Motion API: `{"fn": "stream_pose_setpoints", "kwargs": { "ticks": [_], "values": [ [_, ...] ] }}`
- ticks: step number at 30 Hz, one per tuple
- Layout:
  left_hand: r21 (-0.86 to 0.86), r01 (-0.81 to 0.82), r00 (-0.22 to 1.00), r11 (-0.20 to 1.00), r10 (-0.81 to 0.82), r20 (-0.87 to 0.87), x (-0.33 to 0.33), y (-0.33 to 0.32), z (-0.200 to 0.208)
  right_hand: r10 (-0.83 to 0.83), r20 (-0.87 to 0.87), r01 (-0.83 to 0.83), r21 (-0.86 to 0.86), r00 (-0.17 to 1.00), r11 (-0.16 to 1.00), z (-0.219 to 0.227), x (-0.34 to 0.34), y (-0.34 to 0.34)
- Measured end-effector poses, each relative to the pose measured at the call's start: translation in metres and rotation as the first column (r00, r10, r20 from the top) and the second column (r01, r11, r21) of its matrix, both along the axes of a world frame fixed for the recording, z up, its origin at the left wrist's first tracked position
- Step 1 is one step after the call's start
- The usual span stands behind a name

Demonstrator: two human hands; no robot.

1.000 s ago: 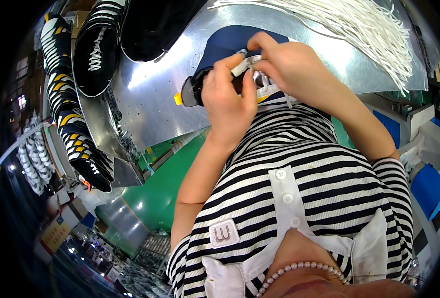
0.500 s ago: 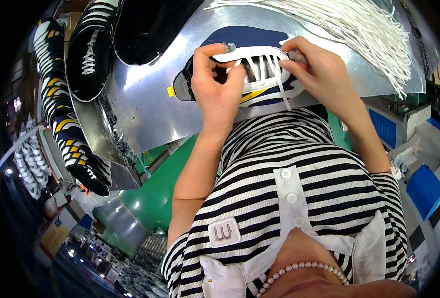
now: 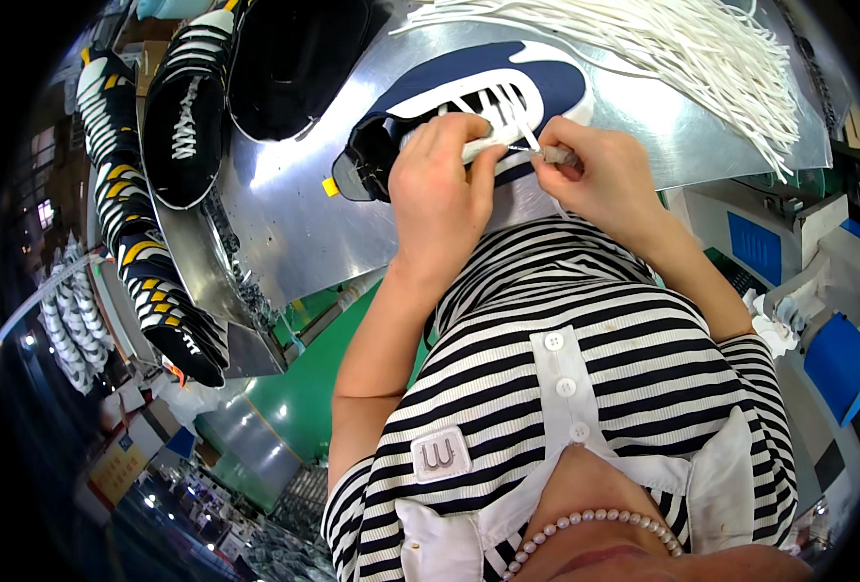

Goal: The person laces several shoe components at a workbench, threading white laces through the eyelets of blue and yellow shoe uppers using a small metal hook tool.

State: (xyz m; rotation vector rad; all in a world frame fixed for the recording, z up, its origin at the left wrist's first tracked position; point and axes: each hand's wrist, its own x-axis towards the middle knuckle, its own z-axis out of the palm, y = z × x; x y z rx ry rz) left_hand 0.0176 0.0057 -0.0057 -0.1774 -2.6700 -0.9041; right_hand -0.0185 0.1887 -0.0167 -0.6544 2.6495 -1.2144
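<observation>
A person in a black-and-white striped shirt [image 3: 585,378] looks down at a shiny metal table [image 3: 294,223] that bends toward the edges of the view. On it lies a navy and white shoe [image 3: 478,102], close to the person's chest. Its long axis runs left to right and rises slightly to the right; the heel opening faces left, the toe points right. The heel end is partly hidden behind the left hand [image 3: 439,194], and the shoe's near side is covered by both hands.

The left hand is curled over the middle of the shoe, its fingers pressing down on the white lace area. The right hand [image 3: 600,179] is closed in a pinch on a thin white shoelace [image 3: 532,145] just beside the shoe's lace holes. The lace end itself is too small to make out.

At the top right, a large bundle of loose white laces [image 3: 682,48] fans across the table, cut off by the upper edge. At the top left, black shoes [image 3: 192,107] lie on the table, one only partly in view. Further left, a row of black shoes with yellow and white stripes [image 3: 134,252] sits in a long metal tray; its far end fades into the dark rim. Beneath the table, a green surface [image 3: 323,388] shows; what it belongs to is unclear.
</observation>
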Motion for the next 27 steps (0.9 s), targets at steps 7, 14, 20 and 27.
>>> {"fn": "stream_pose_setpoints", "kwargs": {
  "ticks": [7, 14, 20, 27],
  "values": [
    [0.106, -0.121, 0.986, 0.987, 0.132, -0.106, -0.019, -0.006, 0.004, 0.559, -0.146, -0.555, 0.067, 0.817, 0.829, 0.014, 0.022, 0.029],
    [0.065, 0.038, 0.977, 0.997, -0.023, -0.210, -0.009, 0.006, 0.022, -0.028, 0.284, 0.154, -0.432, 0.958, 0.889, -0.002, -0.026, -0.001],
    [0.107, 0.027, 0.980, 0.994, -0.005, -0.196, -0.006, 0.003, 0.030, 0.218, 0.454, 0.107, -0.588, 0.864, 0.802, 0.000, -0.014, -0.007],
    [-0.104, -0.001, 0.989, 0.995, 0.017, 0.148, -0.015, -0.016, 0.004, 0.250, 0.432, -0.049, -0.425, 0.867, 0.904, 0.003, 0.006, 0.012]
  ]
}}
